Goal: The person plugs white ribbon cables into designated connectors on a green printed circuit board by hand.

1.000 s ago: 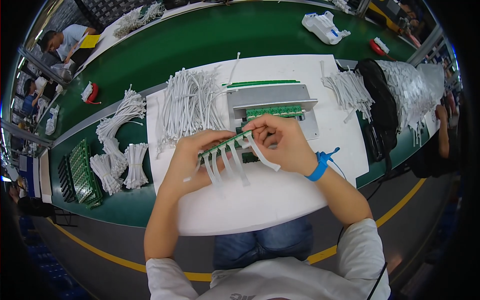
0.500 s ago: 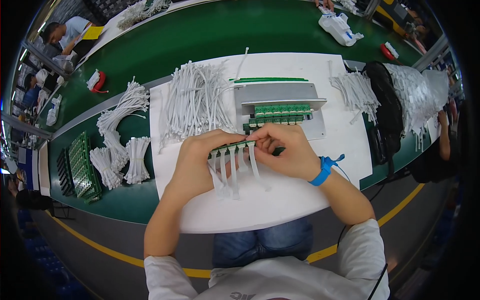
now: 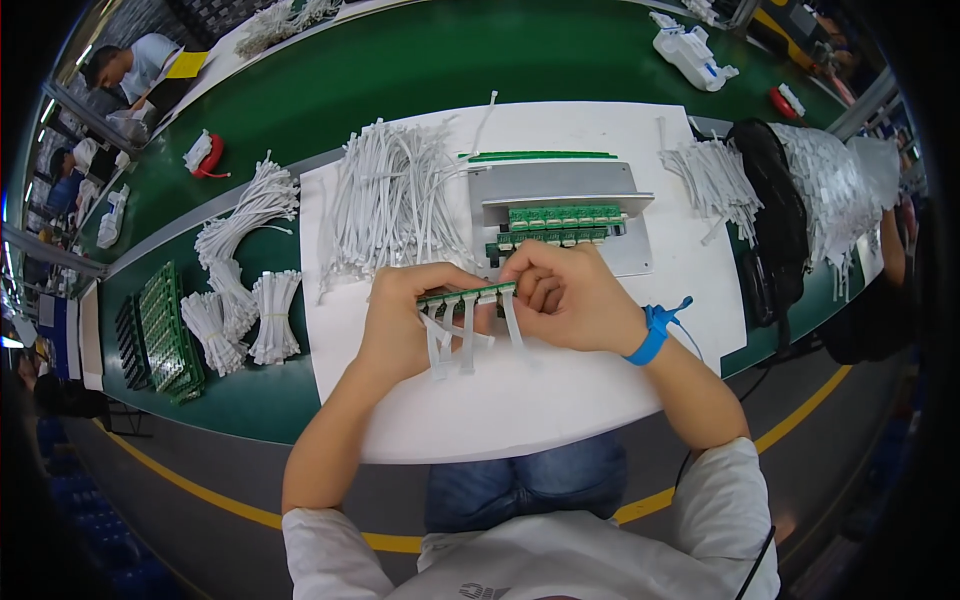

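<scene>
A narrow green circuit board strip (image 3: 466,297) is held level above the white work sheet, with several white flat cables (image 3: 468,345) hanging from its near side. My left hand (image 3: 398,322) is closed around the strip's left end. My right hand (image 3: 578,300), wearing a blue wrist strap (image 3: 652,337), pinches at the strip's right end, beside the rightmost cable; its fingertips partly hide the contact. Just beyond my hands sits a grey metal fixture (image 3: 560,182) carrying rows of green boards (image 3: 565,218).
A heap of white cables (image 3: 395,200) lies left of the fixture. Bundled cables (image 3: 275,318) and stacked green boards (image 3: 168,335) are farther left. On the right are more cables (image 3: 712,185) and a black bag (image 3: 768,210). White parts (image 3: 693,55) rest on the green belt (image 3: 450,65) beyond.
One hanging cable has swung sideways to the right, and my right hand has shifted slightly. Parts on the belt have moved right. Another person's hand at the far right has left the white part.
</scene>
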The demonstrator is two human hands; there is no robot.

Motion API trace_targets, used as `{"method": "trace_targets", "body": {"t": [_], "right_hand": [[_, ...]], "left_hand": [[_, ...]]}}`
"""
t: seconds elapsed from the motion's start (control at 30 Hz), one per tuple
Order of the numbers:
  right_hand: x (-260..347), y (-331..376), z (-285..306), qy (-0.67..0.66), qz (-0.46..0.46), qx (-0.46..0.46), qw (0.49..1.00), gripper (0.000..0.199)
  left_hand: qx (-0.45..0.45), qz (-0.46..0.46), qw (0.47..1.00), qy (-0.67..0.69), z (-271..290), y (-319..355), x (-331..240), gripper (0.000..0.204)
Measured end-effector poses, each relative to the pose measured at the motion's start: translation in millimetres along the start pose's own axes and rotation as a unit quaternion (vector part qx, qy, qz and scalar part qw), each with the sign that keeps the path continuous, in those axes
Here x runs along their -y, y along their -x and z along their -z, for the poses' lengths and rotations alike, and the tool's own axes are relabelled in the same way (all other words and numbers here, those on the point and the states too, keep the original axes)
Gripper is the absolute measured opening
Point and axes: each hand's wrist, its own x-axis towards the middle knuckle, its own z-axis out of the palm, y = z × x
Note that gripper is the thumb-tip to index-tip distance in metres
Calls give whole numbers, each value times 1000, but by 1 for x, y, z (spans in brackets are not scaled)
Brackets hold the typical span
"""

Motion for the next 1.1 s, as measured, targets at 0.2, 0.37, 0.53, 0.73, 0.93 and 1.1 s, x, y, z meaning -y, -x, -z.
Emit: {"method": "trace_targets", "body": {"t": [0.2, 0.37, 0.53, 0.73, 0.93, 1.1], "right_hand": [[-8, 0, -4, 0, 10, -32, 999, 18], [-12, 0, -7, 9, 30, -44, 999, 19], [-9, 2, -9, 24, 34, -51, 998, 21], [9, 1, -3, 29, 47, -47, 997, 21], [-3, -1, 0, -11, 74, -34, 997, 20], [-6, -5, -7, 154, 168, -10, 974, 28]], "left_hand": [[-1, 18, 999, 43, -7, 1, 6, 26], [-8, -4, 999, 52, -6, 4, 15, 29], [-10, -14, 1000, 2, -8, 6, 14, 27], [-56, -4, 998, 16, -1, -1, 14, 15], [-84, 19, 985, 152, 1, -5, 5, 21], [-93, 57, 981, 160, 7, -9, 3, 22]]}}
